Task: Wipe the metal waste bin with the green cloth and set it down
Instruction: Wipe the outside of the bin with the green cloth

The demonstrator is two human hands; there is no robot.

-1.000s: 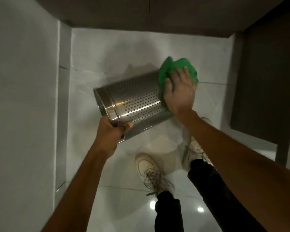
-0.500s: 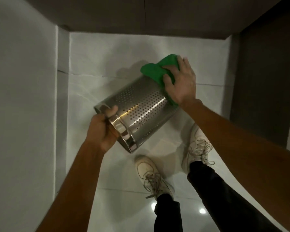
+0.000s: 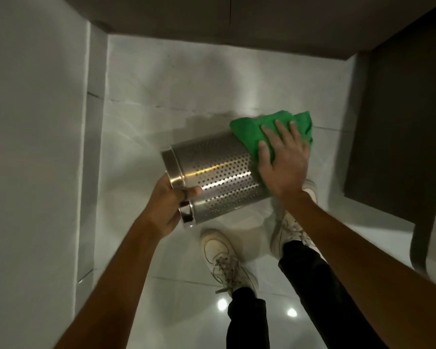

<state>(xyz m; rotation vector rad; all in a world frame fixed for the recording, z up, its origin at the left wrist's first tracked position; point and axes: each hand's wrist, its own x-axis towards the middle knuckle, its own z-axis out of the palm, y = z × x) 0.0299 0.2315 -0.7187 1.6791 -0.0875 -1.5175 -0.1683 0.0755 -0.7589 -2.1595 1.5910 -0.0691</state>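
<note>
The metal waste bin [image 3: 219, 177] is a perforated steel cylinder held on its side in the air above the floor. My left hand [image 3: 170, 209] grips its polished rim at the lower left end, thumb over the edge. At the bin's far right end lies the green cloth [image 3: 252, 133], bunched over the curved wall. My right hand [image 3: 282, 159] presses flat on the cloth, fingers spread and pointing away from me. The bin's right end is hidden under the cloth and that hand.
White glossy floor tiles [image 3: 176, 96] lie below, with my two white sneakers [image 3: 222, 258] under the bin. A pale wall [image 3: 33, 147] runs along the left. A dark cabinet [image 3: 398, 127] stands at the right, with a dark curved chair leg [image 3: 420, 243] beside it.
The bin has been turned in my left hand and now lies flatter, pointing right. My right hand and the cloth have slid along the bin's far end, toward the right.
</note>
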